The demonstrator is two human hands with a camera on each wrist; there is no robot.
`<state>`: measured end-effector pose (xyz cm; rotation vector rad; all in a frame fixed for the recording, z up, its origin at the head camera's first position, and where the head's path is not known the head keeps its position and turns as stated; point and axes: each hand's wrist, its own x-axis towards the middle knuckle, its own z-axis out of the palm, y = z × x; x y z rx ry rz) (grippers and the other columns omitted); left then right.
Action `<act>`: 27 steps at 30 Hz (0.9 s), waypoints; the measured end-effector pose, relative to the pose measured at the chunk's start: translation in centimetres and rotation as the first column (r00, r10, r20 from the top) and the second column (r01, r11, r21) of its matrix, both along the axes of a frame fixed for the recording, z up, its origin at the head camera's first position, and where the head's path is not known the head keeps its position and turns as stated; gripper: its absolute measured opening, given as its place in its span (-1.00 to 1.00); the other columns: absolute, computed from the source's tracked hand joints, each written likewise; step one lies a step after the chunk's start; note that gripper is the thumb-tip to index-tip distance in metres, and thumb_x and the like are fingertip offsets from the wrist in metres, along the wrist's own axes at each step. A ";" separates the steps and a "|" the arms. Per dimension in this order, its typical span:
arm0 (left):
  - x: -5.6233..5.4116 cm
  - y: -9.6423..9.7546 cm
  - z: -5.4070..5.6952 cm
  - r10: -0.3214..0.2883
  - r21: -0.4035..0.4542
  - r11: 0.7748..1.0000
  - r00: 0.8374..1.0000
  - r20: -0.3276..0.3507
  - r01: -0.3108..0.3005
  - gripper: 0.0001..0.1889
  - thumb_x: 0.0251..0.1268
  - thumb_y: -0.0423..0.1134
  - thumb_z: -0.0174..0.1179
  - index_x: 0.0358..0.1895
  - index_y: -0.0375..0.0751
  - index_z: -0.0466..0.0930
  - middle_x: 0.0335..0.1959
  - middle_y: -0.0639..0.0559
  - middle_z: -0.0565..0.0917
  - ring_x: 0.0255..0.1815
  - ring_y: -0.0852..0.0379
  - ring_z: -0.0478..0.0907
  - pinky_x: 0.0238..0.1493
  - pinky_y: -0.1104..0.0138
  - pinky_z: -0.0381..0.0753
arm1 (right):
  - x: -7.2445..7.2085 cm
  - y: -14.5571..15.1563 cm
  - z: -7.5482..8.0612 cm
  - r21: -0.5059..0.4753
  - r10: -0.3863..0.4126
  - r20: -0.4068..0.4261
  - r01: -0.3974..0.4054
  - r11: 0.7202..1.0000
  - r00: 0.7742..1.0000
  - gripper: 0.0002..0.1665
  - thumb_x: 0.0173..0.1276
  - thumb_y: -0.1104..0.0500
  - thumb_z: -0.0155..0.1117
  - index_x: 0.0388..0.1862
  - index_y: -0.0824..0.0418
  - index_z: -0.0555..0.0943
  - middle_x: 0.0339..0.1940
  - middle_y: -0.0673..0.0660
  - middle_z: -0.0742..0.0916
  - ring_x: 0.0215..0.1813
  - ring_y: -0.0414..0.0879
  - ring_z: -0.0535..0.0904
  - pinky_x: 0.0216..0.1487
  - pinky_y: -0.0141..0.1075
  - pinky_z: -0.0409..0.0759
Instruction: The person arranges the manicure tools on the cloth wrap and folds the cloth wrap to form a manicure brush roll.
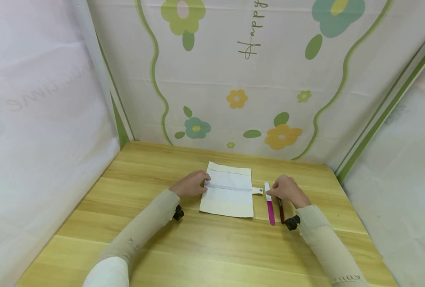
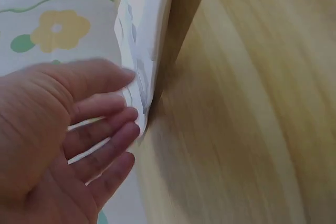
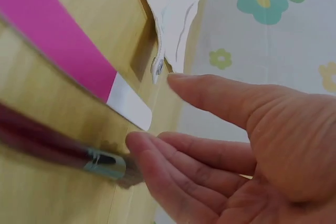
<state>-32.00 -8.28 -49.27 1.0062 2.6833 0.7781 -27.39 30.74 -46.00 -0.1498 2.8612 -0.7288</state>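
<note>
A white fold-open pouch (image 1: 230, 203) lies spread on the wooden table, a crease across its middle and a short snap strap (image 1: 257, 191) on its right side. My left hand (image 1: 192, 183) is at the pouch's left edge, fingertips touching it, with thumb and fingers spread in the left wrist view. To the right of the strap lies a flat pink-and-white stick (image 1: 271, 211), shaped like a nail file. Over its white end hovers my right hand (image 1: 285, 188), thumb apart from the fingers and nothing between them. Beside the stick is a brush (image 3: 79, 153) with a dark red handle, its bristles partly hidden.
The wooden table (image 1: 198, 251) runs back to a flower-printed cloth wall (image 1: 205, 71). White cloth walls close in the left and right sides. Both wrists carry small black cameras (image 1: 292, 222).
</note>
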 end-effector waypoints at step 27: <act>-1.0 1.3 0.0 0.066 -0.032 0.997 0.993 -0.093 -0.070 -0.91 0.34 -0.49 0.34 -0.23 -0.31 0.83 -0.19 -0.11 0.83 -0.10 0.00 0.73 0.06 0.15 0.74 | -3.2 -2.0 -0.1 0.095 -0.137 0.141 0.125 0.988 0.980 -0.78 0.12 0.29 0.63 -0.44 0.38 0.71 -0.56 0.26 0.78 -0.58 -0.05 0.68 -0.55 -0.35 0.57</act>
